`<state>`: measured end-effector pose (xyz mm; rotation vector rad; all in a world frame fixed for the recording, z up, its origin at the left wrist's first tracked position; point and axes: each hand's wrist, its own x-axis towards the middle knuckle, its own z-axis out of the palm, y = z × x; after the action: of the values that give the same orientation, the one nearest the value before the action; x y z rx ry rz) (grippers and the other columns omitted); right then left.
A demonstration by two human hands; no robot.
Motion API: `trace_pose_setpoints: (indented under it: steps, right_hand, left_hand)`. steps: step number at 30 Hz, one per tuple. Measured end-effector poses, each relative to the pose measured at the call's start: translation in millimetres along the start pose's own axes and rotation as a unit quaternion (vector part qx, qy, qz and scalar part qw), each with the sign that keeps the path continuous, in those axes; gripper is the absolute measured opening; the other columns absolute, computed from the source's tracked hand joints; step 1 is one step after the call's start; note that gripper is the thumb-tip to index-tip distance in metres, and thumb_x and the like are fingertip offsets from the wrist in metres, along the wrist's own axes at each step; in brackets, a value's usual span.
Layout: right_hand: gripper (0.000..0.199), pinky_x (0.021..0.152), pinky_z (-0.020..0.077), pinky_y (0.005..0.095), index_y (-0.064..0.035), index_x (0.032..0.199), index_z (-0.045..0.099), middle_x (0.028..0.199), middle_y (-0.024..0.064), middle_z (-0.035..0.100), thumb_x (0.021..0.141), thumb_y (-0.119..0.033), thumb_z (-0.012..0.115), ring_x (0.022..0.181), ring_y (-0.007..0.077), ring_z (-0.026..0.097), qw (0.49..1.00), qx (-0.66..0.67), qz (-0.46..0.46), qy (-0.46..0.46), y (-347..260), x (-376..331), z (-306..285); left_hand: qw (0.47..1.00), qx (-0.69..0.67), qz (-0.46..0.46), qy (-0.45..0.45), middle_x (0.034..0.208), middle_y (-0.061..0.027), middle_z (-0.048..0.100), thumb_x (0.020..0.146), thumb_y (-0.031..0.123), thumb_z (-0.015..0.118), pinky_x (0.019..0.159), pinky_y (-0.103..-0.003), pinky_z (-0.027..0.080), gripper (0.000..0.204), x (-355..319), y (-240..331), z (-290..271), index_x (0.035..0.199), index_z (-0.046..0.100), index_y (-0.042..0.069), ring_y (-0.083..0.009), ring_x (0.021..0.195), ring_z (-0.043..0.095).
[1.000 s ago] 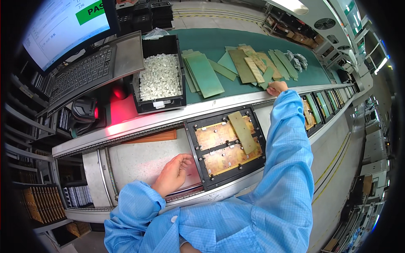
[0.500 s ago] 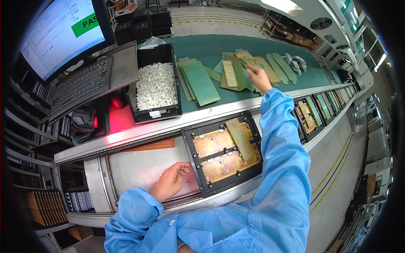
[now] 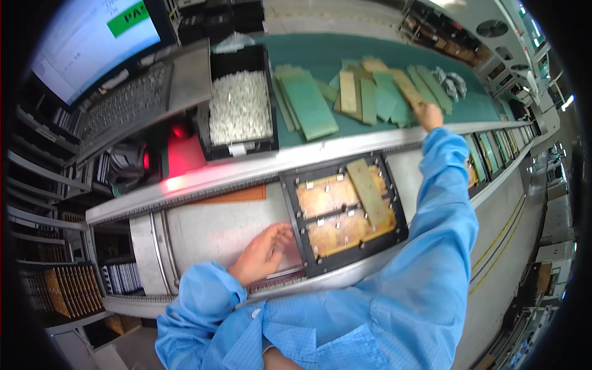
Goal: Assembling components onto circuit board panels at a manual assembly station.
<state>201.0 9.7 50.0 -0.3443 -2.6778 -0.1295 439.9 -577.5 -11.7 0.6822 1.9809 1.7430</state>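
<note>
My right hand (image 3: pixel 428 116) reaches over the green bench top, its fingers closed at the near end of a long tan strip (image 3: pixel 407 88). Around that strip lie several flat green and tan strips, among them a teal-green sheet (image 3: pixel 385 95) and a short pale tan strip (image 3: pixel 348 91). My left hand (image 3: pixel 264 253) is loosely curled, with nothing visible in it, beside the left edge of a black fixture frame (image 3: pixel 302 243). Copper-coloured circuit boards (image 3: pixel 327 197) sit in the frame, and an olive strip (image 3: pixel 368 192) lies aslant across them.
A black bin (image 3: pixel 271 98) of small whitish parts stands left of a green board stack (image 3: pixel 308 105). Further left are a keyboard (image 3: pixel 126 102), a monitor (image 3: pixel 92 49) and a scanner glowing red (image 3: pixel 132 163). More loaded frames (image 3: pixel 487 154) line the rail at right. Crumpled silvery packets (image 3: pixel 453 84) lie beyond.
My right hand has moved right across the loose strips to the long tan strip's near end. My left hand stays curled beside the frame. The whole view has shifted slightly.
</note>
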Motion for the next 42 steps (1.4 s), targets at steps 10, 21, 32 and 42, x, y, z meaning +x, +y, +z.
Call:
trace_pose_setpoints:
  steps: [10, 21, 32, 42]
  right_hand:
    - [0.035, 0.064, 0.049, 0.0303, -0.0083, 0.12, 0.073, 0.094, 0.0092, 0.066, 0.087, -0.017, 0.079, 0.078, 0.0205, 0.059, 0.973, 0.224, -0.037, 0.03, -162, -270, -152]
    - [0.031, 0.08, 0.0498, 0.0413, -0.009, 0.117, 0.073, 0.098, 0.0133, 0.065, 0.087, -0.017, 0.077, 0.09, 0.0315, 0.06, 0.984, 0.175, -0.015, 0.034, -247, -339, -129]
    - [0.023, 0.092, 0.0438, 0.0447, -0.0094, 0.113, 0.075, 0.114, 0.0164, 0.058, 0.092, -0.015, 0.069, 0.108, 0.0366, 0.051, 0.993, 0.103, -0.048, 0.012, -257, -333, -126]
    - [0.038, 0.102, 0.0405, 0.0462, -0.0077, 0.124, 0.068, 0.128, 0.0144, 0.058, 0.088, 0.003, 0.064, 0.121, 0.0374, 0.049, 0.984, 0.159, -0.057, 0.049, -234, -343, -147]
  left_hand:
    - [0.991, 0.09, 0.032, -0.095, 0.137, -0.0187, 0.044, 0.081, -0.013, 0.043, 0.101, -0.037, 0.05, 0.075, 16, 0, 3, 0.154, 0.029, 0.0, -0.0278, 0.118, 0.056]
    - [0.988, 0.101, 0.024, -0.117, 0.138, -0.0195, 0.043, 0.081, -0.009, 0.044, 0.086, -0.032, 0.053, 0.08, 31, 3, 23, 0.157, 0.023, 0.0, -0.027, 0.111, 0.057]
    - [0.987, 0.103, 0.004, -0.12, 0.138, -0.0215, 0.043, 0.08, -0.006, 0.045, 0.094, -0.035, 0.052, 0.079, 35, 4, 26, 0.156, 0.022, -0.004, -0.0281, 0.11, 0.06]
    - [0.986, 0.111, 0.036, -0.116, 0.142, -0.0185, 0.04, 0.079, -0.01, 0.044, 0.085, -0.029, 0.053, 0.085, 36, -10, 28, 0.159, 0.019, 0.0, -0.0237, 0.108, 0.058]
